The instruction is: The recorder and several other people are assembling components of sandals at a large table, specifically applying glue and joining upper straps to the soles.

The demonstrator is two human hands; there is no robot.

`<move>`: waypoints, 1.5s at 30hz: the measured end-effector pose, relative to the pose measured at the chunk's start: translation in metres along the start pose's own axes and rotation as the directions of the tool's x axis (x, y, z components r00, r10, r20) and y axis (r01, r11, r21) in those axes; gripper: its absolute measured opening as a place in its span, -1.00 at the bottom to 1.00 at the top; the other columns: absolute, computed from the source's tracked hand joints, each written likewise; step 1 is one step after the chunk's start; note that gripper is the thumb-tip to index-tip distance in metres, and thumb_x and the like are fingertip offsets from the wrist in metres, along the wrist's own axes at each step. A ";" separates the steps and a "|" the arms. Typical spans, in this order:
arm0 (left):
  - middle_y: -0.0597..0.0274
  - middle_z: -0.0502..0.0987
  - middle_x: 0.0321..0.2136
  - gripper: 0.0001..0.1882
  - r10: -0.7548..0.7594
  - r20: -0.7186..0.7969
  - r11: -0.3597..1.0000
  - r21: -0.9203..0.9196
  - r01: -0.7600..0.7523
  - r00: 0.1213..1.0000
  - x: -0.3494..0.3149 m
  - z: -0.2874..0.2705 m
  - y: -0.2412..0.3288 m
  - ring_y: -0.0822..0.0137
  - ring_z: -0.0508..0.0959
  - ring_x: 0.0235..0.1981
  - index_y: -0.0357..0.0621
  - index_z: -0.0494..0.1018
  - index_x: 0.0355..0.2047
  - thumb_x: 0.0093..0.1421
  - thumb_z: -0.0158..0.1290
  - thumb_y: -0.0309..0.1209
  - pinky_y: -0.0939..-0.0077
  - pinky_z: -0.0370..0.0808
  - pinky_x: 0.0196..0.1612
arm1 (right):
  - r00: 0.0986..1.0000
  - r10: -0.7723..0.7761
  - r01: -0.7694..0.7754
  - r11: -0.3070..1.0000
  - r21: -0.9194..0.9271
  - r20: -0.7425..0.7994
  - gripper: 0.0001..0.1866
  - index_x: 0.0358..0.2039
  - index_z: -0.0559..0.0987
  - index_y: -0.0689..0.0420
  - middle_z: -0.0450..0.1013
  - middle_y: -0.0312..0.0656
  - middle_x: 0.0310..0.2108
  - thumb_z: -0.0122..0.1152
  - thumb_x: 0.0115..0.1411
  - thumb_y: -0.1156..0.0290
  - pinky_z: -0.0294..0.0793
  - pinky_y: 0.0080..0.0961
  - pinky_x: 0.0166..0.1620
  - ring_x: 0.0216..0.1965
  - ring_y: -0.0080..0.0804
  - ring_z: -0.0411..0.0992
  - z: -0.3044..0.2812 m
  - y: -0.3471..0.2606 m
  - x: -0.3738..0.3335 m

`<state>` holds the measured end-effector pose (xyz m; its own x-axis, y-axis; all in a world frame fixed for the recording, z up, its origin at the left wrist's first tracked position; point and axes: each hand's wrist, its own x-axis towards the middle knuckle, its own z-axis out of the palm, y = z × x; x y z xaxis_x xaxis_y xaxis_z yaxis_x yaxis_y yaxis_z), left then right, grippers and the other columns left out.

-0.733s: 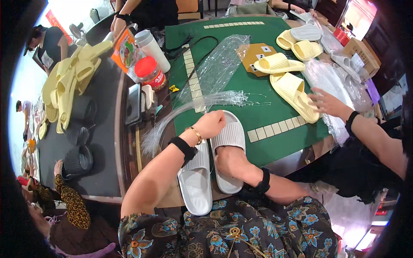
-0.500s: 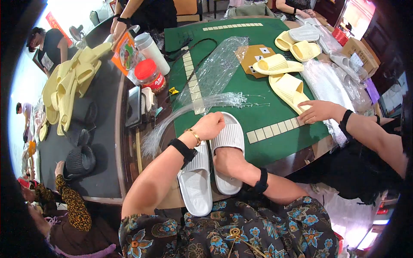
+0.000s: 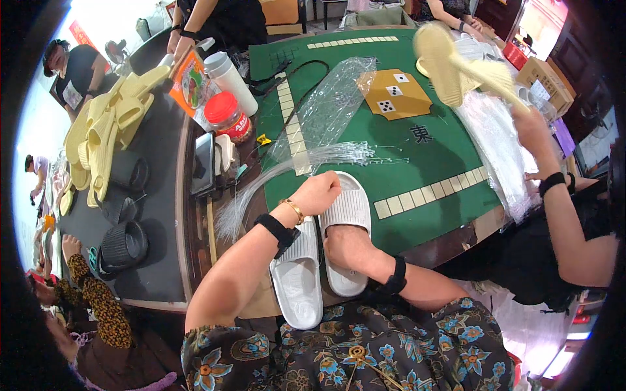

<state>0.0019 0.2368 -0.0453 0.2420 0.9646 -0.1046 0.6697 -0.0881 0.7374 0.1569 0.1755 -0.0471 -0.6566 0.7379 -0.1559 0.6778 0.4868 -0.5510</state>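
Note:
Two pale grey slippers with ribbed straps lie side by side in front of me: the left slipper [image 3: 298, 290] and the right slipper [image 3: 345, 195]. My left hand [image 3: 317, 193] is closed over the inner edge of the right slipper's strap, near its toe. Whatever those fingers pinch is too small to make out. My right hand [image 3: 343, 242] reaches under the right slipper's strap from the heel side, its fingers hidden inside. Just beyond my left hand lies a bundle of thin clear plastic tag fasteners [image 3: 313, 155].
A co-worker's hand [image 3: 535, 133] at the right lifts blurred yellow slippers [image 3: 443, 62]. Clear plastic bags [image 3: 482, 124] lie beneath. On the left stand a red-lidded jar [image 3: 226, 114], a white bottle [image 3: 230, 81] and a pile of yellow slippers [image 3: 104, 133]. Black slippers [image 3: 124, 246] sit lower left.
The co-worker's hand at the right has picked the two nearer yellow slippers off the green mat and moved them up and right. My hands and the grey slippers have barely moved.

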 end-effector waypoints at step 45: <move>-0.01 0.54 -0.48 -0.90 0.124 -0.242 0.826 0.562 0.035 0.962 -0.022 -0.035 0.015 -0.03 0.56 -0.37 -0.18 0.47 -0.46 0.10 0.05 -0.41 0.12 0.49 -0.29 | 0.878 -0.328 0.349 0.937 -0.003 -0.347 -0.76 -0.26 0.55 0.26 0.49 -0.07 -0.31 0.05 0.02 0.62 0.52 -0.21 -0.26 -0.33 -0.05 0.49 -0.019 0.000 -0.039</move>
<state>-0.0182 0.2230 -0.0082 0.1462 0.9774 0.1525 0.9565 -0.1790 0.2303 0.1882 0.1558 -0.0252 -0.6844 0.6507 0.3289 0.4067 0.7151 -0.5685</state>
